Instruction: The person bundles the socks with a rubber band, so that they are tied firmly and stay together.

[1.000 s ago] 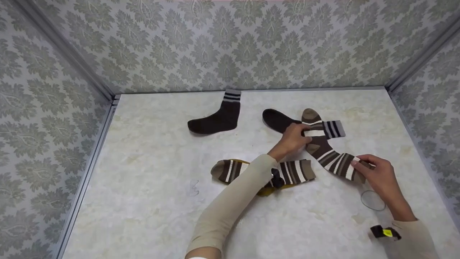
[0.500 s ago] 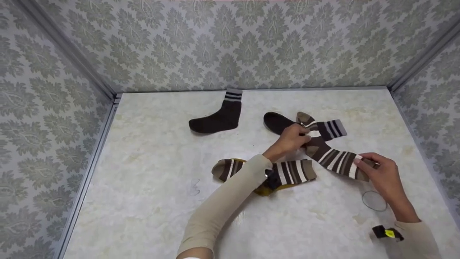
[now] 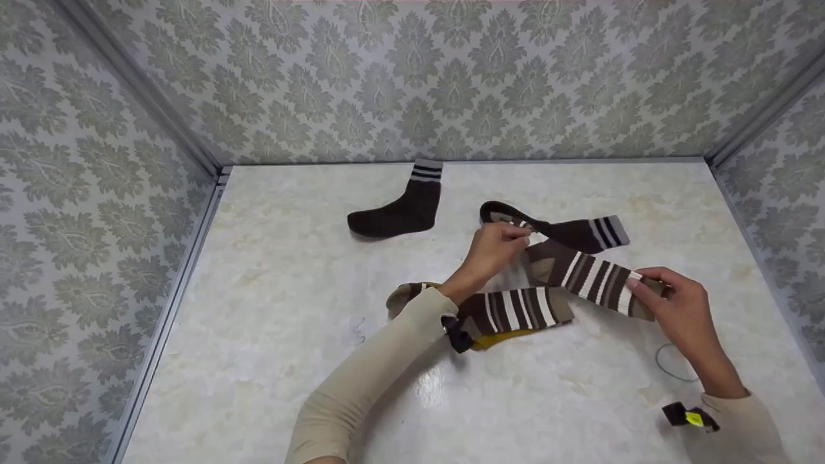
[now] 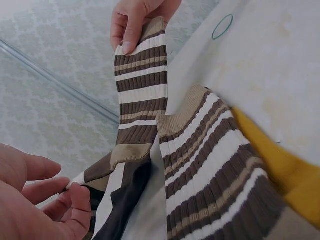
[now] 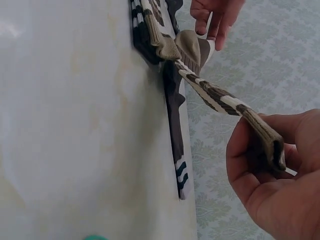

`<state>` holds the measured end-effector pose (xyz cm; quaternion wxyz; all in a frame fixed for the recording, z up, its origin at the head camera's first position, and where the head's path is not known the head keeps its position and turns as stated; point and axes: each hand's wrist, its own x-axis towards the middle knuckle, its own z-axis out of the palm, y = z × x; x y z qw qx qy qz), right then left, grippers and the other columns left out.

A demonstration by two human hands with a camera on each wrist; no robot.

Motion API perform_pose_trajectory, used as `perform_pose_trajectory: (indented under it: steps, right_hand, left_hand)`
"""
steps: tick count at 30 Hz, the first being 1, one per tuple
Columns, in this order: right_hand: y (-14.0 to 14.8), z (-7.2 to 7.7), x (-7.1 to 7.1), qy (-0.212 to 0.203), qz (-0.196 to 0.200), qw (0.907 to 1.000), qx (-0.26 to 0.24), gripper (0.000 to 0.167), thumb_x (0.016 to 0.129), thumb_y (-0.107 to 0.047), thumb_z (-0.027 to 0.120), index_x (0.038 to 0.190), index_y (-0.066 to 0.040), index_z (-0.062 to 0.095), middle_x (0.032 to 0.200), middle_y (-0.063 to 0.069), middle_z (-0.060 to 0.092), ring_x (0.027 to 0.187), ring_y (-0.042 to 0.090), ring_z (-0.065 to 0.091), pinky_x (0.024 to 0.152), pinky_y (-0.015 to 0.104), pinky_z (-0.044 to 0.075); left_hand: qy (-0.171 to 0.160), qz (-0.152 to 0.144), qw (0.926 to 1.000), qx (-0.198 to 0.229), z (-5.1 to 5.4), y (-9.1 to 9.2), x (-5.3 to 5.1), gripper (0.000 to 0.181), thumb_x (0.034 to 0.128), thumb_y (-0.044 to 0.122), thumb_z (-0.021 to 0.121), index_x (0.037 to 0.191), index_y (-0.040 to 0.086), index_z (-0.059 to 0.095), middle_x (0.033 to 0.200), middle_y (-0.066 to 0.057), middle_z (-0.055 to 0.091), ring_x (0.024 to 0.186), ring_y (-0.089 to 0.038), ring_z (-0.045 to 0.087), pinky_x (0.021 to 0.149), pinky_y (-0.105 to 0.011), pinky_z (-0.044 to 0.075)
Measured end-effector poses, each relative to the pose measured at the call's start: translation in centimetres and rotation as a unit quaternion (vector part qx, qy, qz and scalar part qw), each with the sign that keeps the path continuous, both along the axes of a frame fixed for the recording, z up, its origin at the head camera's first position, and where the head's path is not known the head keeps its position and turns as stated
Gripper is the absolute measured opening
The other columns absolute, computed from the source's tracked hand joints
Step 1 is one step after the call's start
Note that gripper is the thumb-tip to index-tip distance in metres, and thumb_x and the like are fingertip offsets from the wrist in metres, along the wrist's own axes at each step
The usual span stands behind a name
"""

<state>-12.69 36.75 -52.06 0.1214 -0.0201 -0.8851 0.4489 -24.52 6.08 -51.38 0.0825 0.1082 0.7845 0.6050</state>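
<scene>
A brown, white and tan striped sock (image 3: 596, 280) is stretched between both hands above the table. My left hand (image 3: 493, 251) pinches its foot part between thumb and fingers, with the toe hanging beyond. At the tan cuff, my right hand (image 3: 686, 306) grips the other end; the cuff opening (image 5: 277, 150) shows in the right wrist view. Behind and partly under it lies a dark sock (image 3: 580, 235) with a grey, black-striped cuff. Closer to the person, a second striped sock (image 3: 522, 309) lies over a mustard-yellow one (image 3: 503, 338), partly hidden by the left forearm.
Another dark sock (image 3: 399, 212) with a grey striped cuff lies flat at the back of the table (image 3: 258, 270). A thin green ring (image 4: 222, 27) rests near the right wrist. Patterned walls (image 3: 387, 84) enclose the back and sides.
My left hand has moved left and a little closer to the person, drawing the striped sock's foot along. The sock now stretches straighter, uncovering more of the dark sock. My right hand stays almost in place.
</scene>
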Motion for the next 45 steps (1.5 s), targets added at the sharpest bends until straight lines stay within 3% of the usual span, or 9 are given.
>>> perform_pose_trajectory:
  steps: [6, 13, 17, 23, 30, 34, 41, 43, 45]
  right_hand:
    - [-1.4, 0.2, -0.2, 0.015, 0.004, 0.9997, -0.018, 0.018, 0.102, -0.008, 0.080, 0.118, 0.000, 0.081, 0.094, -0.013, 0.072, 0.065, 0.010, 0.050, 0.056, 0.021, 0.043]
    - [-3.9, 0.5, -0.2, 0.035, 0.056, 0.9960, -0.060, 0.011, 0.102, -0.003, 0.078, 0.113, -0.002, 0.081, 0.102, -0.007, 0.076, 0.069, 0.011, 0.058, 0.063, 0.019, 0.049]
    - [-5.2, 0.1, -0.2, 0.036, 0.088, 0.9919, -0.085, 0.011, 0.101, 0.001, 0.078, 0.111, -0.003, 0.081, 0.106, 0.000, 0.077, 0.075, 0.011, 0.065, 0.068, 0.019, 0.053]
    - [-6.6, 0.0, -0.2, 0.038, 0.114, 0.9875, -0.102, 0.014, 0.099, 0.005, 0.078, 0.110, -0.003, 0.081, 0.102, 0.011, 0.075, 0.076, 0.012, 0.067, 0.066, 0.019, 0.053]
    - [-7.7, 0.1, -0.5, 0.045, 0.148, 0.9824, -0.105, 0.018, 0.097, 0.010, 0.077, 0.110, -0.002, 0.080, 0.098, 0.011, 0.073, 0.078, 0.012, 0.065, 0.067, 0.019, 0.051]
    - [-8.4, 0.4, -0.6, 0.050, 0.176, 0.9757, -0.121, 0.019, 0.098, 0.012, 0.075, 0.109, -0.003, 0.080, 0.099, 0.008, 0.073, 0.082, 0.014, 0.067, 0.070, 0.019, 0.053]
    - [-9.0, 0.5, -0.8, 0.050, 0.196, 0.9709, -0.128, 0.022, 0.096, 0.014, 0.075, 0.109, -0.003, 0.080, 0.098, 0.014, 0.073, 0.081, 0.015, 0.067, 0.069, 0.020, 0.054]
    - [-9.1, 0.6, -0.9, 0.050, 0.201, 0.9701, -0.126, 0.022, 0.097, 0.014, 0.075, 0.109, -0.003, 0.081, 0.098, 0.014, 0.074, 0.080, 0.015, 0.068, 0.069, 0.020, 0.055]
    - [-9.2, 0.5, -1.0, 0.050, 0.206, 0.9695, -0.123, 0.021, 0.097, 0.013, 0.076, 0.110, -0.003, 0.081, 0.099, 0.013, 0.075, 0.081, 0.014, 0.069, 0.071, 0.020, 0.056]
  left_hand:
    - [-0.004, 0.071, 0.9970, 0.029, 0.5, -1.9, 0.5, 0.016, 0.1011, 0.011, 0.079, 0.114, 0.007, 0.087, 0.109, 0.000, 0.084, 0.097, -0.008, 0.075, 0.085, -0.022, 0.058]
    - [-0.004, 0.152, 0.9841, 0.092, 1.1, -4.1, 0.6, 0.005, 0.0957, 0.008, 0.084, 0.099, 0.005, 0.087, 0.095, 0.001, 0.081, 0.085, -0.009, 0.072, 0.078, -0.024, 0.057]
    - [-0.005, 0.157, 0.9778, 0.139, 1.5, -5.3, 0.9, 0.006, 0.0940, 0.001, 0.083, 0.100, 0.002, 0.083, 0.096, -0.001, 0.077, 0.087, -0.011, 0.070, 0.079, -0.026, 0.058]
    - [-0.049, 0.149, 0.9588, 0.237, 2.0, -7.5, 1.8, 0.032, 0.0925, -0.009, 0.077, 0.124, -0.008, 0.070, 0.092, -0.003, 0.065, 0.088, -0.015, 0.063, 0.081, -0.031, 0.061]
    - [-0.118, 0.131, 0.9458, 0.273, 2.5, -10.9, 3.4, 0.055, 0.0902, -0.011, 0.065, 0.145, -0.002, 0.065, 0.123, -0.014, 0.064, 0.097, -0.020, 0.059, 0.083, -0.031, 0.057]
    - [-0.142, 0.135, 0.9383, 0.285, 2.3, -12.5, 4.2, 0.049, 0.0928, -0.011, 0.063, 0.141, -0.005, 0.069, 0.127, -0.014, 0.066, 0.094, -0.018, 0.062, 0.083, -0.030, 0.057]
    - [-0.116, 0.203, 0.9030, 0.360, 1.5, -14.3, 5.3, 0.017, 0.0993, -0.010, 0.073, 0.116, -0.014, 0.075, 0.102, -0.014, 0.072, 0.081, -0.018, 0.072, 0.075, -0.029, 0.064]
    - [-0.103, 0.217, 0.9020, 0.359, 1.2, -14.8, 5.7, 0.014, 0.0976, -0.011, 0.076, 0.111, -0.015, 0.075, 0.097, -0.013, 0.072, 0.077, -0.017, 0.072, 0.071, -0.029, 0.064]
    - [-0.095, 0.220, 0.9071, 0.346, 1.1, -15.3, 6.1, 0.016, 0.0958, -0.012, 0.077, 0.111, -0.013, 0.074, 0.093, -0.011, 0.072, 0.075, -0.017, 0.071, 0.070, -0.029, 0.064]
